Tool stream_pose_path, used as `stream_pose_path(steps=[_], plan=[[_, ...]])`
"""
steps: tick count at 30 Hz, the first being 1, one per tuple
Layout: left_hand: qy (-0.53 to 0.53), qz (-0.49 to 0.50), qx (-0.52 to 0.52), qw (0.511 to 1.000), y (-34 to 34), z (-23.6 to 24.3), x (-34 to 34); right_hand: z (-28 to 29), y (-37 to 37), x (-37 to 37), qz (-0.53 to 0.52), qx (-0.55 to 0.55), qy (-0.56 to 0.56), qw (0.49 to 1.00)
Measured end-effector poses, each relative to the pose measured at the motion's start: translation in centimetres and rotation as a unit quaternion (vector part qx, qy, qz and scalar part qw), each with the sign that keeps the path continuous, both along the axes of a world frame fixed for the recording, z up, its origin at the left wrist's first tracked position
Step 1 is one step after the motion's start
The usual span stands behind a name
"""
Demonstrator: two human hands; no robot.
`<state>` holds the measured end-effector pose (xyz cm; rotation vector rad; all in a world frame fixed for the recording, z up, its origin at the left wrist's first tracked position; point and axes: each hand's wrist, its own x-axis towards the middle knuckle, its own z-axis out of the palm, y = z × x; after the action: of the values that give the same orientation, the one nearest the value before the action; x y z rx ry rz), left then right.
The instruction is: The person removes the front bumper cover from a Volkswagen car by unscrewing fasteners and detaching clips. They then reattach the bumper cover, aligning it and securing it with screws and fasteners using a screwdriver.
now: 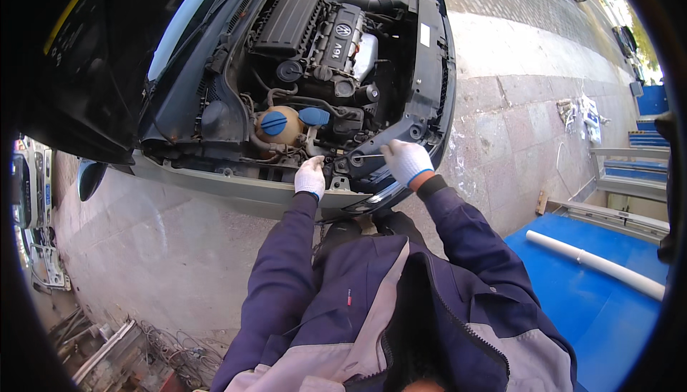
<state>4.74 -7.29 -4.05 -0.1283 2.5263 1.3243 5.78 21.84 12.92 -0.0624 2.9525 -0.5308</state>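
Observation:
In white knitted gloves, both my hands work at the front corner of a car's open engine bay. My right hand (pixel 408 162) is closed around one end of a thin metal rod-like tool (pixel 370 156). The rod points left, its far tip over the black panel (pixel 383 150) by the headlight. My left hand (pixel 310 176) rests at the fender edge (pixel 272 195), fingers pinched together near a small black part; whatever they hold is hidden. Just beyond it are the round coolant tank (pixel 286 131) with its blue cap (pixel 273 123) and a blue washer-fluid cap (pixel 314 116).
Farther in sits the engine (pixel 343 41) with a black ribbed air-filter box (pixel 290 22). On the right, a white pipe (pixel 594 264) lies on a blue board (pixel 565 306) beside metal frames (pixel 630 184). Scrap and wires (pixel 179 356) lie at lower left.

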Motion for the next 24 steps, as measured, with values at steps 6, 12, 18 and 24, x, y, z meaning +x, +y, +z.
stream_pose_path(steps=[6,12,18,24], plan=[[-0.023,-0.060,-0.070,0.995,0.3,0.5,-0.8,-6.5,10.3,11.5,-0.157,-0.018,-0.041,0.987],[0.116,-0.245,-0.211,0.939,5.8,2.4,-1.2,-7.5,11.6,21.7,-0.392,-0.134,-0.159,0.896],[0.087,-0.345,-0.307,0.883,13.0,3.3,-1.6,-6.1,13.2,24.0,-0.402,-0.151,-0.086,0.899],[0.030,-0.345,-0.366,0.864,17.4,4.4,-2.7,-5.8,16.9,21.3,-0.358,-0.147,-0.064,0.920]])
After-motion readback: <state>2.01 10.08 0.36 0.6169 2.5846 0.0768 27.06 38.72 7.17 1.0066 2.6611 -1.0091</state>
